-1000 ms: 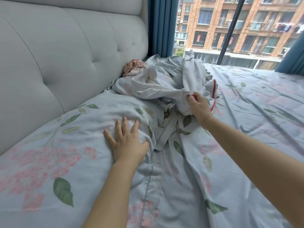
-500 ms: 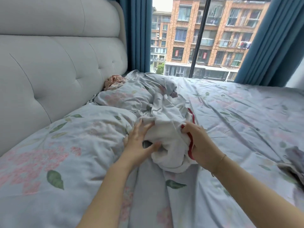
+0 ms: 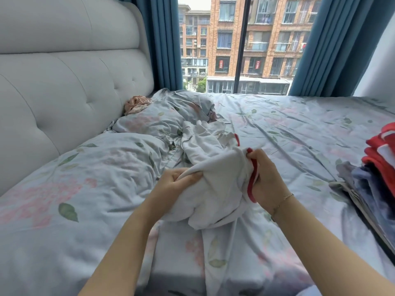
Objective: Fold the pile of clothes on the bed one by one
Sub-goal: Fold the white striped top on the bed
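both hands on one garment, a white shirt [image 3: 215, 189] with red trim, bunched between them just above the bed sheet [image 3: 288, 146]. left hand [image 3: 174, 184] has fingers curled into a fistful of the white cloth at its left edge; right hand [image 3: 264, 178] pinches the red-edged opening on the other side, thumb on top, wrist bent down, thin bracelet on it. both forearms come in low from the near edge, converging on the bundle. cloth looks light, thin, fully limp: it sags under the grip and trails away past it toward the pillow [image 3: 149, 122]. judgement: no slip or break risk, but it'll keep collapsing, so better to find the shoulder seams or hem corners, pull it taut and lay it flat before folding. right of the grip, well apart, a stack of clothes [image 3: 376, 167], red and blue, at the bed edge; whether all folded i can't tell. beyond the grip, more crumpled cloth near the pillow, a pink piece [image 3: 136, 103] against the headboard [image 3: 64, 82]. further out, curtains and window.
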